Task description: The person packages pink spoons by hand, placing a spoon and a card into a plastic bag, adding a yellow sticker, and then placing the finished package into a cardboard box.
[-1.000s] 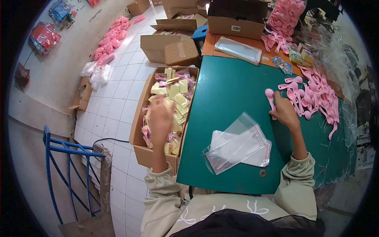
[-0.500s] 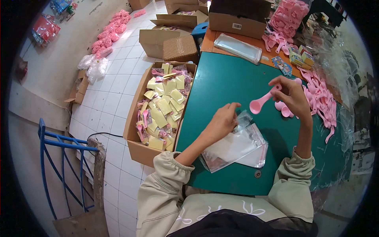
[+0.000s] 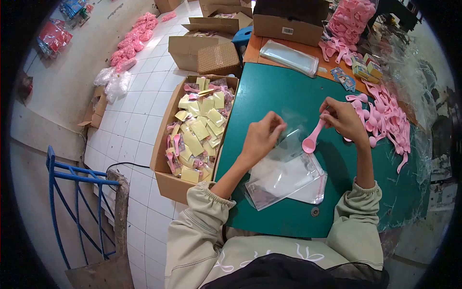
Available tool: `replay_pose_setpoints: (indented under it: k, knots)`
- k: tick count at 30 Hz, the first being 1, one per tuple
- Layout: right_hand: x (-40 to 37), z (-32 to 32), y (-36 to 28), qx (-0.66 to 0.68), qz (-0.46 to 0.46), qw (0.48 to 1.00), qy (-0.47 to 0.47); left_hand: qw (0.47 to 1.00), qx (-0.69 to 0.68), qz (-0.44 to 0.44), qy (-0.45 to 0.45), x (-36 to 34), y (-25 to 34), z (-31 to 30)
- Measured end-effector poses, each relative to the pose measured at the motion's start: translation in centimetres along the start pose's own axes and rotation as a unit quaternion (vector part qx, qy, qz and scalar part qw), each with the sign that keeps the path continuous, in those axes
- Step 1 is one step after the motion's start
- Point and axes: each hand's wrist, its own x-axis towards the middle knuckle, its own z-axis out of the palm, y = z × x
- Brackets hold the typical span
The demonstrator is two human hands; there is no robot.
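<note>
My right hand (image 3: 342, 118) pinches the handle end of a pink measuring spoon (image 3: 310, 143). Its bowl hangs down over the right side of a stack of clear plastic bags (image 3: 288, 180). My left hand (image 3: 262, 135) is closed in a pinch at the edge of a clear plastic bag (image 3: 294, 138), whose upper part is raised and blurred above the stack. Just right of my right hand, a loose heap of pink spoons (image 3: 385, 120) spreads across the green tabletop (image 3: 269, 96).
At my left, a carton (image 3: 159, 164) is filled with packets holding yellow cards and pink spoons. On the orange surface at the back lie more clear bags (image 3: 288, 58), an open box (image 3: 287, 30) and small yellow boxes (image 3: 368, 70). Blue metal railing (image 3: 77, 178) stands far left.
My right hand has moved slightly left and down, bringing the spoon over the bags. My left hand has moved up and left, and the bag's upper part has lifted.
</note>
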Motion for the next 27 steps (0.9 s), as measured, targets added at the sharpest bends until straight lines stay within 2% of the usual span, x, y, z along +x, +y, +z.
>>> replay_pose_setpoints:
  k: [3, 5, 8, 11, 14, 19, 21, 25, 27]
  knots:
    - [-0.1, 0.0, 0.0, 0.005, -0.012, 1.000, 0.012, 0.971, -0.228, -0.067, -0.012, 0.7, -1.2, -0.3]
    - [0.0, -0.2, 0.6, 0.028, -0.035, 0.999, 0.030, 0.952, -0.274, -0.113, -0.076, 0.8, -0.9, -1.0]
    - [0.0, -0.6, -0.9, 0.064, -0.036, 0.975, 0.209, 0.931, -0.315, -0.143, -0.113, 0.5, -0.4, -0.9]
    - [0.0, -0.1, -1.5, 0.182, -0.080, 0.950, 0.241, 0.923, -0.329, -0.146, -0.133, 0.6, -0.2, -0.7]
    - [-0.4, 0.4, -2.4, 0.168, -0.083, 0.968, 0.169, 0.926, -0.320, -0.144, -0.137, 0.5, -0.2, -0.5]
    - [-0.4, 1.3, -3.1, 0.183, -0.087, 0.969, 0.144, 0.926, -0.317, -0.153, -0.136, 0.5, -0.2, -0.1]
    - [-0.3, 1.9, -3.1, 0.195, -0.091, 0.968, 0.130, 0.933, -0.296, -0.122, -0.164, 0.5, -1.0, 0.3]
    - [-0.2, 2.4, -3.1, 0.192, -0.106, 0.967, 0.133, 0.953, -0.196, -0.113, -0.203, 0.4, -0.7, -0.5]
    - [-0.2, 2.2, -3.1, 0.173, -0.108, 0.968, 0.144, 0.923, -0.268, -0.183, -0.209, 0.1, 0.7, -1.1]
